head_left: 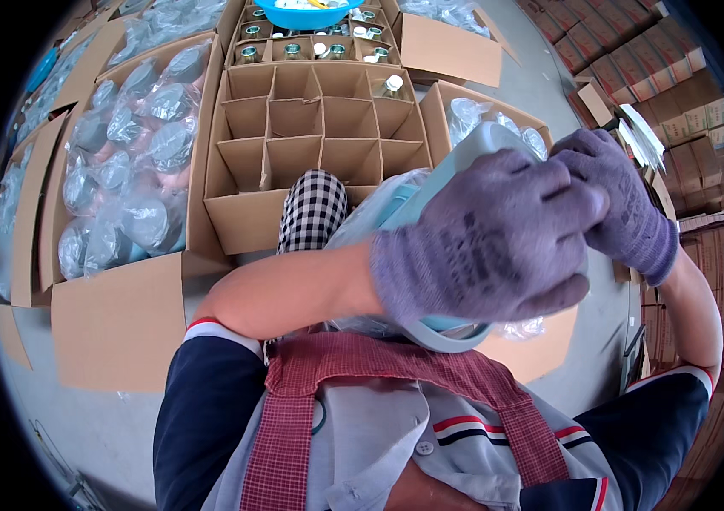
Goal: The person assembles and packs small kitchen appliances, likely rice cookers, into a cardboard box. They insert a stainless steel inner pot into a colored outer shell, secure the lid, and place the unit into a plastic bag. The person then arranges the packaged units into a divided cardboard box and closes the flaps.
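My left hand (485,238), in a purple knit glove, is wrapped around a pale blue-grey bottle-like container (472,146) held close under the camera, with a clear plastic bag (362,221) hanging about it. My right hand (621,200), gloved the same way, grips the container's upper end at the right. The container's rounded rim (451,336) shows below my left hand. Most of the container is hidden by the gloves.
A cardboard box with an empty divider grid (311,128) lies ahead on the floor. A box of bagged containers (128,162) stands at the left, another (481,115) at the right. Beyond are filled dividers (311,47) and a blue basin (306,13). Stacked cartons (660,68) line the right.
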`<state>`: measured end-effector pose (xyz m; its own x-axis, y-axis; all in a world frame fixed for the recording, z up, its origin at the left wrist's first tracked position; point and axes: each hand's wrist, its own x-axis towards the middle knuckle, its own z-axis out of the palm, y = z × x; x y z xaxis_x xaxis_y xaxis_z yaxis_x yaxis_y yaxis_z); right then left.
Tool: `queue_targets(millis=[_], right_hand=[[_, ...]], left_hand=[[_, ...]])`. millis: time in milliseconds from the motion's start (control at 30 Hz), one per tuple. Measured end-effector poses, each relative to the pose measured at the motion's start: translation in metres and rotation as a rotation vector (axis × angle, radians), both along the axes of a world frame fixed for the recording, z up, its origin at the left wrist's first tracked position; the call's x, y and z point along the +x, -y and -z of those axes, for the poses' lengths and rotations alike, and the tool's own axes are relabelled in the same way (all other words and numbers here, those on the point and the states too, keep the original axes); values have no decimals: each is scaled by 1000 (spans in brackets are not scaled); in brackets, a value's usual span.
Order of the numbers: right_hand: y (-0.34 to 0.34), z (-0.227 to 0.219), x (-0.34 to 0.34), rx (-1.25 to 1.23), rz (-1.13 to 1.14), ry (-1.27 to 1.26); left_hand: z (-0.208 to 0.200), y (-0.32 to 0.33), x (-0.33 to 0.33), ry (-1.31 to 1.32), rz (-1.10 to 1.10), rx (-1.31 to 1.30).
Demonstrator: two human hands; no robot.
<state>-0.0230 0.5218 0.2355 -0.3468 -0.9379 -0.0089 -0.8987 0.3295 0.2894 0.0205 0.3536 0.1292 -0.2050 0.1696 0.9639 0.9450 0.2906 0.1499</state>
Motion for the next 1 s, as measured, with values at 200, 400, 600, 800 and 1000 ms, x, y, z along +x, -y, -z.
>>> queue_targets(millis=[200,400,600,800,1000], right_hand=[[-14,28,14,-241,300,394],[-7,2,4,-47,-462,-177],[-33,2,-7,67,-144,266],[-62,62,-57,-453,108,696],[-17,94,-93,-1423,443,1248]], left_hand=[[3,5,14,-18,-1,6],[6,20,6,-5,253,40],[49,76,-1,630,265,-8],[37,97,-25,1257,23,-767],[1,82,-42,728,356,136]])
